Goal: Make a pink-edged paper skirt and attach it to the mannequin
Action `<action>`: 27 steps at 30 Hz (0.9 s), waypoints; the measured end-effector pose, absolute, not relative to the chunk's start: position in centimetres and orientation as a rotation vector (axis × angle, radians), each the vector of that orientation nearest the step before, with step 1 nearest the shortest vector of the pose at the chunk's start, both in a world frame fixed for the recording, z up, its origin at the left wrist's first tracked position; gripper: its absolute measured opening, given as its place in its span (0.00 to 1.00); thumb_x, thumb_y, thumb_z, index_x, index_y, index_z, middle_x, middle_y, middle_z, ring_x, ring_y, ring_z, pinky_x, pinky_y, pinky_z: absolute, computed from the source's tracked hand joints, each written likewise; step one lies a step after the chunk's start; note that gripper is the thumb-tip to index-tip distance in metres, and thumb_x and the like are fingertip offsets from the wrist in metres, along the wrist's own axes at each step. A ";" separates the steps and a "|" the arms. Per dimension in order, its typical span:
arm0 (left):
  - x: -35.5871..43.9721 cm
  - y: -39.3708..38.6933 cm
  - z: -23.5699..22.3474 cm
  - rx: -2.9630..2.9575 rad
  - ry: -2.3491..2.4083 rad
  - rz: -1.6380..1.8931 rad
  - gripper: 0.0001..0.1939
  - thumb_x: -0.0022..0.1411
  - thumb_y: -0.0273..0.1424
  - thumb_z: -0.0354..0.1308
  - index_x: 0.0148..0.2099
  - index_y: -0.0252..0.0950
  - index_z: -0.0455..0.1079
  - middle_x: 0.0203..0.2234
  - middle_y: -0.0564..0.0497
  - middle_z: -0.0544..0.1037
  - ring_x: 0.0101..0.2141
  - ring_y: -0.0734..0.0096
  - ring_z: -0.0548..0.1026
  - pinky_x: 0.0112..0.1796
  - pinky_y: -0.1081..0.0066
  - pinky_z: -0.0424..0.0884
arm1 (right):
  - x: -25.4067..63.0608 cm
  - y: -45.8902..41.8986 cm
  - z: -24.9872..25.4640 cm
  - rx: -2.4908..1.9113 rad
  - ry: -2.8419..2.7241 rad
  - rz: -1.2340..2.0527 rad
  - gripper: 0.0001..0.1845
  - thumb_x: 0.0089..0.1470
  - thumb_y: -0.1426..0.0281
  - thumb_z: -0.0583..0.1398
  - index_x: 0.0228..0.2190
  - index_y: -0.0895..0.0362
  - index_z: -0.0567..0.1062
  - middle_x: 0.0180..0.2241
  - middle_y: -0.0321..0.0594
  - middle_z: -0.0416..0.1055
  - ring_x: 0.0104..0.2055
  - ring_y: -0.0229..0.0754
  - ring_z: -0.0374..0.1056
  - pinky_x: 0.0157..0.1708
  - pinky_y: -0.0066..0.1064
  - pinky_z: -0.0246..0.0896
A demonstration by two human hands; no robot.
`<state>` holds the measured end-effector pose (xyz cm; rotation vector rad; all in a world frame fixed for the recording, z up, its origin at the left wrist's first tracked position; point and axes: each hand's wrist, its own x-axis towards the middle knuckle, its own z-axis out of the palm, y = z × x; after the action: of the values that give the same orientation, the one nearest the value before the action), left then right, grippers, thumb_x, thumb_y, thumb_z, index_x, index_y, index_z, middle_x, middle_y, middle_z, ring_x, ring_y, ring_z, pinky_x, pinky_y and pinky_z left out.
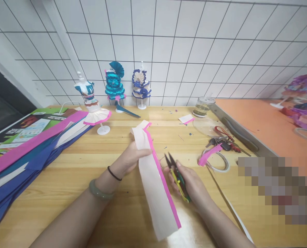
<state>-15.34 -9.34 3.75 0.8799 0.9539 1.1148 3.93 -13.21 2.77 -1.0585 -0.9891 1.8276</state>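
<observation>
My left hand [131, 158] is closed on a long cream paper strip [153, 179] with a pink edge, holding it up over the wooden table [73, 172]. Its far end points away from me. My right hand [192, 184] is closed around small yellow-green thread snips [177, 175]. Their dark blades are apart and point at the pink edge, close beside it. A green bangle and a black band sit on my left wrist.
Sheets of pink, blue and cream paper [26, 155] lie at the left. Three small dress forms in paper dresses [114, 86] stand by the tiled wall. A tape roll [220, 162], keys [223, 141], a glass cup [202, 106] and an orange table [267, 127] are on the right.
</observation>
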 end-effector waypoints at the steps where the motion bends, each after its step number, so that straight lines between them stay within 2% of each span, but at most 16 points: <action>1: -15.0 -9.5 3.6 0.926 0.952 1.094 0.24 0.45 0.25 0.64 0.48 0.34 0.68 0.38 0.47 0.75 0.37 0.64 0.73 0.37 0.68 0.69 | 3.7 -13.4 2.7 -1.063 -1.108 1.826 0.24 0.51 0.53 0.55 0.19 0.60 0.68 0.13 0.32 0.59 0.13 0.31 0.53 0.14 0.24 0.44; 3: -14.6 -9.8 3.3 0.995 0.950 1.064 0.25 0.46 0.26 0.64 0.49 0.35 0.67 0.39 0.47 0.75 0.40 0.62 0.72 0.40 0.66 0.67 | 3.4 -13.7 2.7 -1.057 -1.261 1.791 0.27 0.53 0.52 0.53 0.14 0.59 0.64 0.10 0.31 0.57 0.13 0.31 0.52 0.16 0.25 0.44; 7: -14.4 -10.0 3.0 1.024 0.956 1.056 0.23 0.48 0.27 0.63 0.49 0.37 0.66 0.40 0.49 0.74 0.41 0.63 0.71 0.43 0.66 0.65 | 3.3 -13.7 2.7 -1.143 -1.331 1.725 0.28 0.52 0.50 0.52 0.13 0.57 0.62 0.10 0.31 0.56 0.12 0.31 0.50 0.15 0.25 0.42; 12: -14.4 -10.0 3.4 1.010 0.929 1.047 0.21 0.48 0.26 0.62 0.47 0.37 0.67 0.33 0.53 0.74 0.35 0.69 0.71 0.41 0.68 0.65 | 3.3 -13.6 2.4 -1.187 -1.342 1.714 0.27 0.52 0.49 0.51 0.14 0.57 0.63 0.10 0.30 0.55 0.12 0.31 0.49 0.15 0.25 0.41; 17: -13.6 -10.4 3.7 1.017 0.924 1.029 0.17 0.47 0.27 0.63 0.42 0.36 0.68 0.29 0.54 0.73 0.31 0.71 0.71 0.38 0.69 0.65 | 3.2 -13.6 2.2 -1.189 -1.375 1.637 0.27 0.54 0.51 0.50 0.14 0.56 0.61 0.11 0.31 0.56 0.14 0.33 0.51 0.17 0.26 0.44; 22: -12.5 -11.0 3.5 0.998 0.936 1.072 0.12 0.47 0.27 0.63 0.35 0.35 0.66 0.27 0.54 0.73 0.29 0.71 0.70 0.33 0.71 0.65 | 3.2 -13.5 2.0 -1.153 -1.342 1.627 0.23 0.53 0.51 0.52 0.19 0.55 0.64 0.16 0.32 0.58 0.20 0.36 0.55 0.22 0.27 0.49; 27: -11.8 -11.4 3.1 0.995 0.935 1.098 0.13 0.49 0.26 0.61 0.39 0.34 0.67 0.30 0.51 0.73 0.33 0.69 0.71 0.34 0.70 0.66 | 3.2 -13.3 1.9 -1.138 -1.337 1.551 0.22 0.52 0.52 0.53 0.20 0.57 0.65 0.22 0.35 0.60 0.27 0.37 0.56 0.29 0.27 0.52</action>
<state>-11.78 -11.36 3.14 0.9953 0.9345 1.0981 3.16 -13.34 1.88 -1.1377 -1.3369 1.5514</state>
